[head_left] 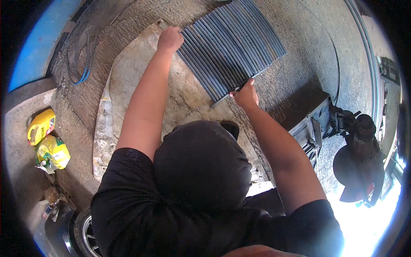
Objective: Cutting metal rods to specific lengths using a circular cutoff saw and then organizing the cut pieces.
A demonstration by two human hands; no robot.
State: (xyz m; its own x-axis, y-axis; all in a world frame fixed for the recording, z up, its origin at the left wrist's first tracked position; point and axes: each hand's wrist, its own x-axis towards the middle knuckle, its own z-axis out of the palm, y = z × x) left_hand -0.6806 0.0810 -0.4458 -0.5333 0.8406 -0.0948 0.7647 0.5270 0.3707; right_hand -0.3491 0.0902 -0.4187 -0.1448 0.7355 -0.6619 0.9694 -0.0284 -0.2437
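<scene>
A grate of many parallel blue-grey metal bars (231, 43) lies ahead of me, its near left part over a worn, stained sheet (137, 81). My left hand (170, 40) is closed at the grate's left edge, fingers partly hidden. At its near edge, where a crossbar joins the bar ends, my right hand (246, 94) grips with the thumb side toward the bars. Something small and dark shows by the right fingers, too unclear to name. A dark rounded cloth shape (203, 165) fills the space between my arms and hides part of the sheet.
On a concrete ledge at left sit a yellow jug (42, 126) and a crumpled yellow-green bag (53, 152). A blue cable (83, 77) lies near a blue panel (40, 43). Dark metal machinery (359, 158) stands at right; a spoked wheel (88, 233) is at lower left.
</scene>
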